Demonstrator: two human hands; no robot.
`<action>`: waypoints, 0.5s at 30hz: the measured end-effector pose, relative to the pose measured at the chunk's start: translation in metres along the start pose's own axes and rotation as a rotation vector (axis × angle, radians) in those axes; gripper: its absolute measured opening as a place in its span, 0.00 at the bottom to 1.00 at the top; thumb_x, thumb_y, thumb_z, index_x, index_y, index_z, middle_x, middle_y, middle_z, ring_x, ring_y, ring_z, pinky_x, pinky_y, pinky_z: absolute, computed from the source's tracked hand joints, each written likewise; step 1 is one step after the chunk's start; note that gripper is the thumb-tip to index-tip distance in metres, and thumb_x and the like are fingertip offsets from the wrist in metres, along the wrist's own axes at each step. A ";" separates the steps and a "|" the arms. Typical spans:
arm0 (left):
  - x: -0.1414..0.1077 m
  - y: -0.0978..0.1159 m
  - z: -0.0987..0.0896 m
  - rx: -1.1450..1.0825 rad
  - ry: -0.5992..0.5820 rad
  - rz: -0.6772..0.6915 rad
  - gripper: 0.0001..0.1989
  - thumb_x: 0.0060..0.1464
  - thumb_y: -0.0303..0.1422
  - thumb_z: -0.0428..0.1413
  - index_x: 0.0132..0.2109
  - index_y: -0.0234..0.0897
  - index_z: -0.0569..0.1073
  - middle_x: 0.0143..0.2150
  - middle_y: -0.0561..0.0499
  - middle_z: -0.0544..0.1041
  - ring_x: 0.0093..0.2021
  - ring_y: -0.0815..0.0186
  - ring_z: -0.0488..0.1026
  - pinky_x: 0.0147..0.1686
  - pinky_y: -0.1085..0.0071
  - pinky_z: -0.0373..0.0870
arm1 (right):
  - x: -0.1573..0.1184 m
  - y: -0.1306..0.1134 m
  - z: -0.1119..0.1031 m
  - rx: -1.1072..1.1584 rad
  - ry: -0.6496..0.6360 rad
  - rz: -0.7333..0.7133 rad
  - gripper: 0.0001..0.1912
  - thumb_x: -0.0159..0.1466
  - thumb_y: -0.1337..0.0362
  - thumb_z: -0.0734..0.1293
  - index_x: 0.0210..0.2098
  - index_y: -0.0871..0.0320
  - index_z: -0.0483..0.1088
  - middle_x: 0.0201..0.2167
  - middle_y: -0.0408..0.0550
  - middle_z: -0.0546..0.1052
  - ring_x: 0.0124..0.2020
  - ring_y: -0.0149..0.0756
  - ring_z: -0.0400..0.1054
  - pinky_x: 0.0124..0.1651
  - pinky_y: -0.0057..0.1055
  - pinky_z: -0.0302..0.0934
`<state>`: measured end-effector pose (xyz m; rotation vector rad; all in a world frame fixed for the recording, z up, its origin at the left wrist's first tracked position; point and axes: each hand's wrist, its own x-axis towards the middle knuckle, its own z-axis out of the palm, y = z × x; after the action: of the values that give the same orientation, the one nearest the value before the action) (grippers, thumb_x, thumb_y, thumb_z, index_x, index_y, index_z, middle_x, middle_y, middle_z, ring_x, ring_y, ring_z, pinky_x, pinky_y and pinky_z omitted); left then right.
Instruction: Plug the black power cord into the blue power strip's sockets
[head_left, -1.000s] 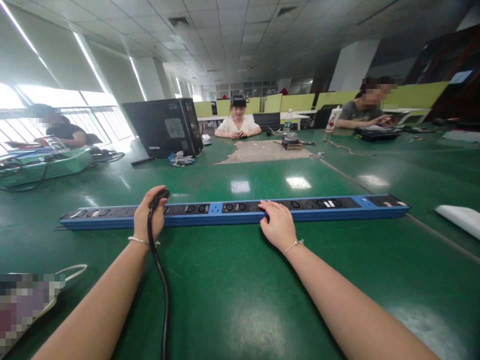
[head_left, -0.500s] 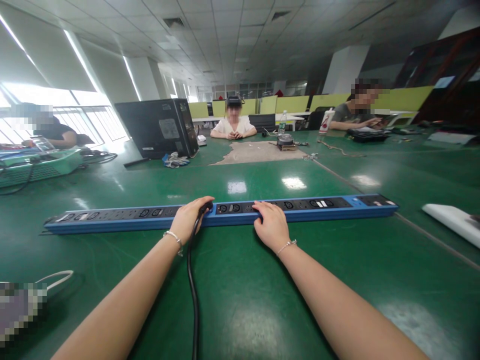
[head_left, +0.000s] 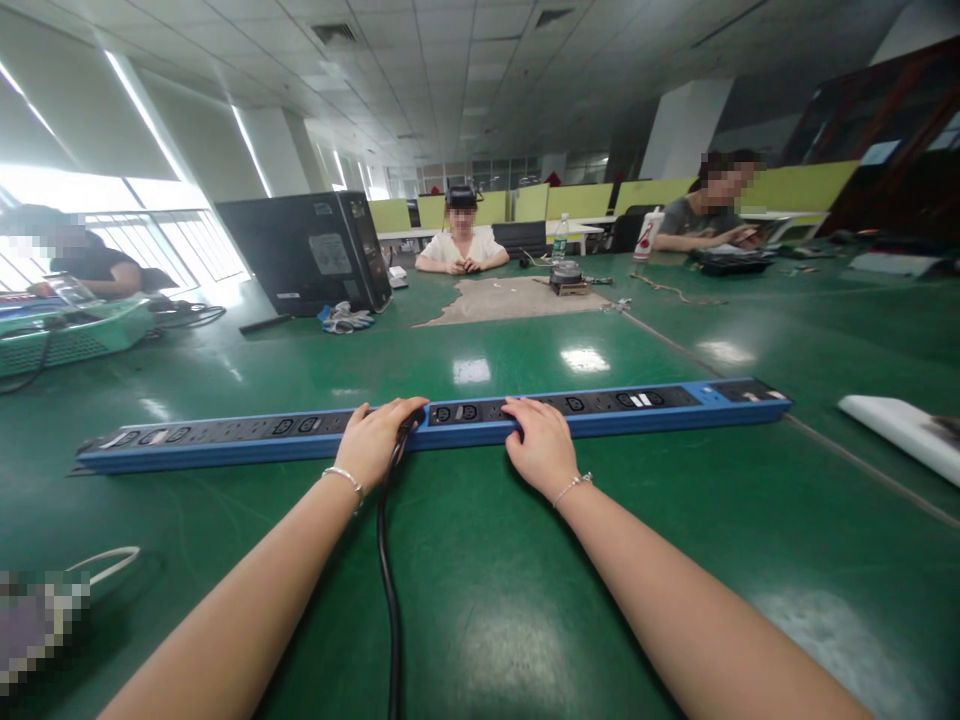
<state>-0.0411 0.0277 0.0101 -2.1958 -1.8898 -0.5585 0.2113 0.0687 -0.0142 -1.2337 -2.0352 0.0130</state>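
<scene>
A long blue power strip [head_left: 495, 434] with black sockets lies across the green table. My left hand [head_left: 373, 438] is closed around the black plug [head_left: 409, 422] of a power cord, at the strip's middle. Fingers hide part of the plug, and I cannot tell how deep it sits in a socket. From it the black cord [head_left: 387, 570] runs down the table toward me. My right hand [head_left: 541, 447] grips the strip just right of the middle, its fingers over the top face and the thumb at the near side.
A black computer case [head_left: 307, 252] stands at the back left, gloves [head_left: 345, 318] beside it. Left of that is a green basket [head_left: 82, 335]. A white object [head_left: 900, 435] lies at the right. One person [head_left: 461, 250] sits opposite, others to left and right.
My left fingers have shifted slightly over the plug, and an outer finger now stands raised. My right hand keeps its place on the strip. The camera view has moved a little.
</scene>
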 end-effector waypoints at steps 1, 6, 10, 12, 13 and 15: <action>0.000 0.001 -0.001 0.009 -0.003 0.004 0.18 0.60 0.38 0.43 0.57 0.54 0.63 0.54 0.51 0.73 0.54 0.60 0.69 0.57 0.50 0.54 | 0.000 0.000 -0.001 -0.006 0.000 -0.004 0.20 0.53 0.73 0.60 0.44 0.57 0.72 0.50 0.47 0.74 0.53 0.41 0.64 0.59 0.45 0.53; -0.004 0.007 -0.002 0.006 0.005 0.021 0.24 0.58 0.43 0.46 0.61 0.48 0.58 0.57 0.47 0.71 0.54 0.58 0.69 0.57 0.51 0.55 | -0.003 -0.015 -0.003 0.029 -0.017 -0.142 0.23 0.56 0.72 0.59 0.51 0.60 0.67 0.55 0.51 0.69 0.56 0.40 0.61 0.60 0.41 0.53; -0.007 0.008 0.001 0.006 0.026 0.028 0.27 0.57 0.43 0.47 0.63 0.45 0.54 0.58 0.43 0.69 0.56 0.57 0.67 0.56 0.53 0.57 | 0.000 -0.048 0.011 0.118 -0.069 -0.298 0.26 0.58 0.69 0.59 0.57 0.59 0.61 0.60 0.51 0.64 0.59 0.37 0.57 0.62 0.39 0.51; -0.008 0.006 0.004 0.013 0.025 0.037 0.28 0.57 0.41 0.47 0.63 0.42 0.53 0.58 0.41 0.69 0.57 0.57 0.66 0.56 0.53 0.57 | 0.006 -0.067 0.024 0.147 -0.091 -0.333 0.29 0.58 0.67 0.60 0.59 0.59 0.58 0.61 0.51 0.61 0.61 0.37 0.55 0.62 0.39 0.52; -0.009 0.004 0.005 0.018 0.022 0.044 0.29 0.57 0.39 0.47 0.64 0.40 0.52 0.58 0.40 0.68 0.57 0.57 0.66 0.57 0.54 0.57 | 0.009 -0.076 0.032 0.155 -0.091 -0.331 0.30 0.58 0.66 0.60 0.60 0.59 0.57 0.62 0.52 0.60 0.61 0.38 0.54 0.62 0.39 0.52; -0.009 0.000 0.009 0.031 0.016 0.060 0.31 0.54 0.33 0.48 0.64 0.34 0.51 0.59 0.38 0.67 0.58 0.58 0.65 0.58 0.56 0.56 | 0.016 -0.090 0.045 0.149 -0.079 -0.304 0.31 0.59 0.63 0.61 0.61 0.60 0.55 0.61 0.53 0.61 0.60 0.39 0.55 0.61 0.39 0.53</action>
<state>-0.0409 0.0225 -0.0017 -2.2136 -1.8061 -0.5316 0.1119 0.0481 -0.0051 -0.8367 -2.2283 0.0681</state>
